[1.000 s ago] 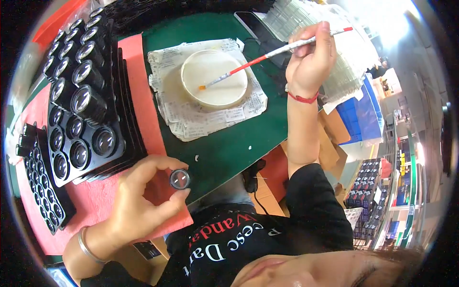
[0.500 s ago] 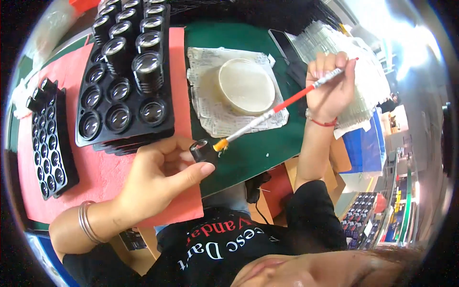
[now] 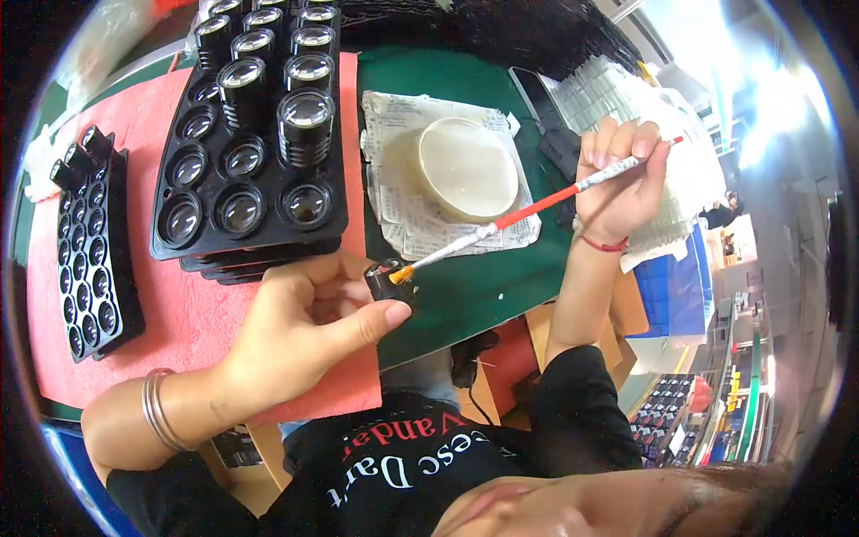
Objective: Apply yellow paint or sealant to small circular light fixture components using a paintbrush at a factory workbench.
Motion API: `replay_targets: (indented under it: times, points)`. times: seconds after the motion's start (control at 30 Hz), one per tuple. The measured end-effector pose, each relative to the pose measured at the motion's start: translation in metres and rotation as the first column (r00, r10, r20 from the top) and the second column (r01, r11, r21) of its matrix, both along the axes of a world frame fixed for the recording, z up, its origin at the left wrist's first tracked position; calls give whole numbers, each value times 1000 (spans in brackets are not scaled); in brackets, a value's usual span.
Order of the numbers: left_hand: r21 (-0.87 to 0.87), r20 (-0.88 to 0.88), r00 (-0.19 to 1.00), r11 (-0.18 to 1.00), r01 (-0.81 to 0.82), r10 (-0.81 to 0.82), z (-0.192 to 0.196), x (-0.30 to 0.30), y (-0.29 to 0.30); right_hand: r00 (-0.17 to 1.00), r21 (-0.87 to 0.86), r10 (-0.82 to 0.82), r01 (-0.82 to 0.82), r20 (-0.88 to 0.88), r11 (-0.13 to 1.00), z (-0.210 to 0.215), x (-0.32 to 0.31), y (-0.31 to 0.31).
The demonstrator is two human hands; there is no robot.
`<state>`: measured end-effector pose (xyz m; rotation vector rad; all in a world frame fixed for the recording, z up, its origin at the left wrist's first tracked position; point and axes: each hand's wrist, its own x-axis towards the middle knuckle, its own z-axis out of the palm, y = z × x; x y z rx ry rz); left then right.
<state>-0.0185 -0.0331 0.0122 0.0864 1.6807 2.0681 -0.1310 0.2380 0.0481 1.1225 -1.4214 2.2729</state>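
Note:
Between thumb and fingers, my left hand (image 3: 309,313) grips a small black lens barrel (image 3: 386,285) near the front edge of the table. A thin paintbrush (image 3: 537,205) with a red and white handle is pinched in my right hand (image 3: 621,183). Its yellowish bristles touch the top rim of the barrel. Behind the brush stands a round pale dish (image 3: 467,170) on a folded printed paper (image 3: 389,210). Left of it, a black tray (image 3: 268,234) on a stack holds several black lens barrels with glass tops, some standing upright and tall.
A smaller black tray (image 3: 116,304) with lenses lies at the left on a pink foam sheet (image 3: 344,385). At the back right are a phone (image 3: 534,94) and a pile of clear strips (image 3: 608,89). The green tabletop (image 3: 474,300) ends in front of my body.
The brush tip has moved from just beside the barrel onto its rim. My right hand has come slightly down, and the barrel is still in my left hand.

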Motion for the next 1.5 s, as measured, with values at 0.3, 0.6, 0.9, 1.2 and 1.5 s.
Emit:
replay_targets:
  times: [0.3, 0.6, 0.9, 1.2, 1.5]
  points:
    - [39, -60, 998, 999, -26, 28, -11, 2, 2, 999, 29, -36, 37, -36, 999, 1, 1, 5]
    - [58, -98, 995, 998, 39, -33, -13, -1, 1, 998, 40, -42, 45, -56, 998, 1, -4, 7]
    - [-415, -144, 919, 865, 281, -368, 6, 3, -9, 984, -54, -177, 178, 33, 982, -1, -10, 5]
    - [-959, -269, 416, 281, -32, -869, 77, 4, -73, 947, -76, -314, 319, 68, 945, 2, 0, 11]
    - [-917, -396, 872, 170, -360, -288, 85, -32, -192, 961, -41, -269, 272, 69, 961, 3, -4, -2]
